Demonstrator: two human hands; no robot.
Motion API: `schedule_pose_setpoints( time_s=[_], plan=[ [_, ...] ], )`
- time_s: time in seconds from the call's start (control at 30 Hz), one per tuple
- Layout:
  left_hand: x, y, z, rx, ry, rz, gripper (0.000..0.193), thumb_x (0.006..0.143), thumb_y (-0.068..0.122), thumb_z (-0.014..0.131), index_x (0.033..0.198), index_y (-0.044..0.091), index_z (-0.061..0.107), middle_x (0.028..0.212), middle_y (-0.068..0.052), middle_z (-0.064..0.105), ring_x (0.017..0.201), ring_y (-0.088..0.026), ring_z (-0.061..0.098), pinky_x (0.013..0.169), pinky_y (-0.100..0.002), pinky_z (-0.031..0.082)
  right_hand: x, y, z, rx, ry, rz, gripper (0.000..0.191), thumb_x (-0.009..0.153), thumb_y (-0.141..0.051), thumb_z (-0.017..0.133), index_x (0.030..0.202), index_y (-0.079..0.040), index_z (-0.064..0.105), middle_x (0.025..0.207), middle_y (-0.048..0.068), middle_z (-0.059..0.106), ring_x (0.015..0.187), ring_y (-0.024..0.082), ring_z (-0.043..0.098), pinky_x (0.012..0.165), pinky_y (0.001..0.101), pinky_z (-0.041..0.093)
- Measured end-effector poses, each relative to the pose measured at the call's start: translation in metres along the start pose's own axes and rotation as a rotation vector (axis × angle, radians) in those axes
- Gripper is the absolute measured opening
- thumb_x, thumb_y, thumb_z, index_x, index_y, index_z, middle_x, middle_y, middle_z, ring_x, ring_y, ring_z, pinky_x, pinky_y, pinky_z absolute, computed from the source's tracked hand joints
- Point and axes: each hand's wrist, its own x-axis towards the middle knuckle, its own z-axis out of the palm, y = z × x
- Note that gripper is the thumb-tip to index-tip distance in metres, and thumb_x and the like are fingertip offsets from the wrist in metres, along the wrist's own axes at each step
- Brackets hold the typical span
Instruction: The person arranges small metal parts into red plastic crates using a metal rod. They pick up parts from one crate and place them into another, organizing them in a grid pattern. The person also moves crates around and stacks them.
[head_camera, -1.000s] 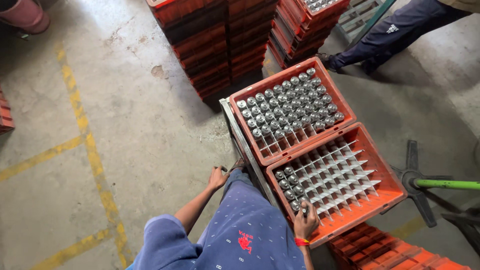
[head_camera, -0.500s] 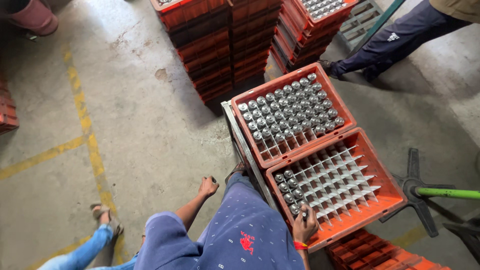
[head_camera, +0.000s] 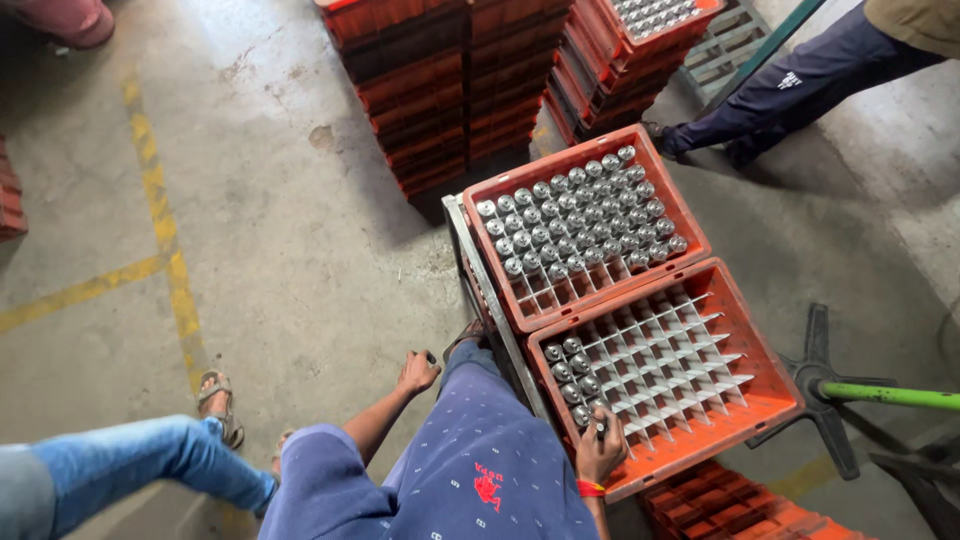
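Observation:
Two orange plastic crates lie side by side on a low metal frame. The far crate (head_camera: 690, 232) is almost full of small silver metal cylinders. The near crate (head_camera: 775, 385) has a white divider grid, with only a few cylinders in its near-left corner. My right hand (head_camera: 600, 452), with a red wristband, rests at that corner and pinches a metal cylinder (head_camera: 600, 428) over a cell. My left hand (head_camera: 418, 372) hangs over the concrete floor left of the frame, fingers curled; something small and dark shows at its fingertips.
Tall stacks of orange crates (head_camera: 440, 90) stand behind, and more crates (head_camera: 740, 515) lie at the bottom right. One person's dark-trousered legs (head_camera: 800, 85) are at the top right. Another person's jeans leg and sandalled foot (head_camera: 215, 400) are at the left. A green handle (head_camera: 890, 396) lies at the right.
The jeans-clad leg has stepped further in from the lower left. My left hand has curled and shifted slightly right. My right hand stays at the near crate's corner.

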Motion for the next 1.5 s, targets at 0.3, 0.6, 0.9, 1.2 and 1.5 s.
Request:
schedule_pose_setpoints(
  time_s=[0.3, 0.6, 0.9, 1.2, 1.5],
  plan=[
    [0.002, -0.002, -0.001, -0.022, -0.001, -0.043, 0.046, 0.083, 0.034, 0.071, 0.125, 0.015, 0.065, 0.142, -0.020, 0.046, 0.127, -0.043, 0.056, 0.107, -0.052, 0.046, 0.000, 0.005, 0.001, -0.025, -0.024, 0.000, 0.039, 0.106, -0.035, 0.058, 0.098, 0.000, 0.071, 0.091, 0.014, 0.073, 0.084, 0.030, 0.071, 0.075, 0.0401, 0.053],
    [0.001, 0.001, 0.003, -0.006, -0.023, -0.008, 0.045, 0.083, 0.034, 0.071, 0.124, 0.014, 0.065, 0.141, -0.021, 0.046, 0.127, -0.043, 0.056, 0.107, -0.050, 0.047, -0.001, -0.005, -0.004, 0.015, 0.017, -0.015, 0.021, 0.101, -0.019, 0.063, 0.098, 0.001, 0.069, 0.094, 0.013, 0.073, 0.087, 0.032, 0.070, 0.077, 0.0398, 0.052],
    [0.007, 0.007, 0.001, -0.022, -0.017, 0.026, 0.045, 0.084, 0.034, 0.070, 0.123, 0.014, 0.066, 0.140, -0.022, 0.048, 0.125, -0.043, 0.057, 0.106, -0.050, 0.047, -0.002, -0.005, -0.004, 0.008, 0.024, 0.004, 0.019, 0.101, -0.017, 0.064, 0.098, 0.001, 0.070, 0.094, 0.014, 0.072, 0.087, 0.032, 0.070, 0.076, 0.0398, 0.053],
    [0.014, 0.012, 0.002, -0.024, -0.040, 0.017, 0.045, 0.084, 0.035, 0.072, 0.123, 0.015, 0.066, 0.140, -0.021, 0.048, 0.125, -0.044, 0.057, 0.106, -0.051, 0.047, -0.003, 0.004, -0.001, -0.027, 0.031, 0.038, 0.028, 0.103, -0.026, 0.062, 0.099, 0.000, 0.071, 0.094, 0.013, 0.073, 0.085, 0.032, 0.070, 0.075, 0.0405, 0.053],
    [0.015, 0.014, 0.000, -0.046, -0.025, -0.003, 0.045, 0.084, 0.034, 0.072, 0.125, 0.014, 0.066, 0.140, -0.021, 0.048, 0.125, -0.045, 0.057, 0.106, -0.051, 0.047, -0.003, 0.002, -0.001, -0.057, 0.003, 0.027, 0.032, 0.105, -0.030, 0.061, 0.100, 0.000, 0.071, 0.094, 0.015, 0.072, 0.085, 0.034, 0.069, 0.074, 0.0415, 0.053]
  ],
)
